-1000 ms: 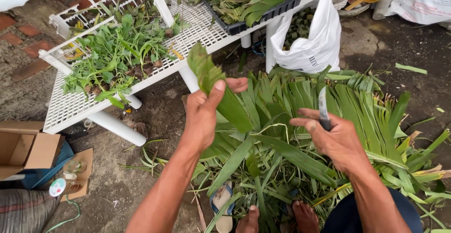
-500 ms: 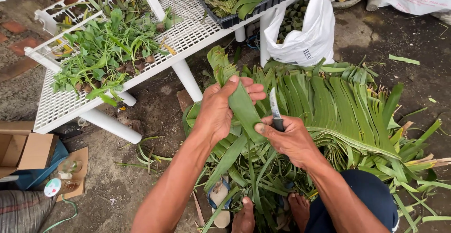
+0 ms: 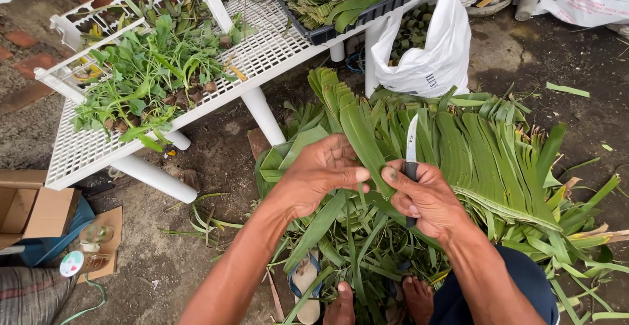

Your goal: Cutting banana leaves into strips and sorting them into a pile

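Nearest me, my left hand (image 3: 321, 174) is wrapped around a long green leaf (image 3: 363, 135), and my right hand (image 3: 426, 197) is clenched on a knife (image 3: 411, 151) — blade up, just beside that leaf. Behind them lies a heap of leaves (image 3: 498, 161) on the ground; farther off, a white slatted surface (image 3: 262, 50) carries small plants (image 3: 144, 76) and a black tray (image 3: 354, 17).

Soft, even daylight, sharp across most of the view.

Bright but diffuse, with no hard glare; only faint, blurred shadows under the white slatted table (image 3: 85, 161) and beneath the left hand (image 3: 321, 171) and right hand (image 3: 426, 197). Slightly washed out on the white plastic bag (image 3: 432, 50). Mild wide-angle bending of straight lines toward the edges. Crisp on the long green leaves (image 3: 485, 161), a little softer in the lower corners.
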